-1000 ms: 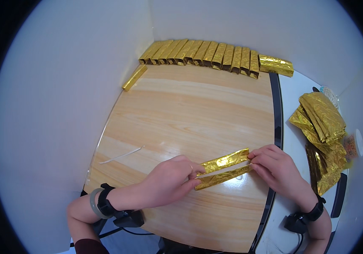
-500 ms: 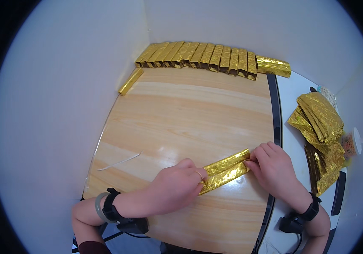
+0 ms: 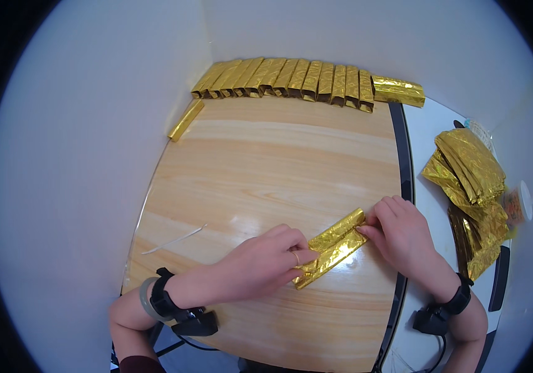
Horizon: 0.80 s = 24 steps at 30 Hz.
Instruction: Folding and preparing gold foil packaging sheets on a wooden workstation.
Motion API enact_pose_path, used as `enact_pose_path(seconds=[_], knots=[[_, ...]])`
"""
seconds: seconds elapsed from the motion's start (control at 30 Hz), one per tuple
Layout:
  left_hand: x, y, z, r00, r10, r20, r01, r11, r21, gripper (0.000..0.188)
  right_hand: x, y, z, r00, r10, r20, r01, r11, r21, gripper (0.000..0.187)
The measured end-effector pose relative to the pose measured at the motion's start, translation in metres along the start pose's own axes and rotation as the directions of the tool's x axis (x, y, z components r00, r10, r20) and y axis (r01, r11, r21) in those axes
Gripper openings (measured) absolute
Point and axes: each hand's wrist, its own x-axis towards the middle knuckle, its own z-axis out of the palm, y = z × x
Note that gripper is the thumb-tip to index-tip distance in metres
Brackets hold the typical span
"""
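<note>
We had lowered the gold foil strip point(image 3: 333, 246) onto the bench point(image 3: 279, 168); left hand point(image 3: 260, 264) and right hand point(image 3: 403, 233) fingers pinched its ends, pressing it flatter than 1 second before.

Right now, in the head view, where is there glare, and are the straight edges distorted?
Head view: the wooden table shows soft glare patches near both hands; the gold foil piece, held between left hand and right hand, glints brightly; table edges bend toward the rim; corners are black; focus is sharp.

I see a shiny gold crinkled foil strip point(image 3: 333, 247) on the pale wood-grain table point(image 3: 279, 155), gold foil packets point(image 3: 291, 78) far, white walls around.
</note>
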Motion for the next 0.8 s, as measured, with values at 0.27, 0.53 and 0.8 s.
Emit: enact_pose_path(seconds=[0.27, 0.53, 0.8], knots=[[0.011, 0.01, 0.003, 0.995, -0.076, 0.069, 0.077, 0.997, -0.011, 0.038, 0.007, 0.014, 0.004, 0.998, 0.057, 0.003, -0.057, 0.997, 0.057, 0.023], [0.026, -0.012, 0.0, 0.985, 0.073, 0.158, -0.099, 0.981, 0.165, 0.029, 0.003, 0.003, -0.002, 0.982, 0.182, 0.048, -0.187, 0.976, 0.111, 0.02], [0.028, 0.001, 0.016, 0.994, 0.023, 0.111, -0.035, 0.994, 0.108, 0.034, -0.015, -0.023, -0.011, 0.997, 0.034, 0.066, -0.031, 0.998, -0.05, 0.047]])
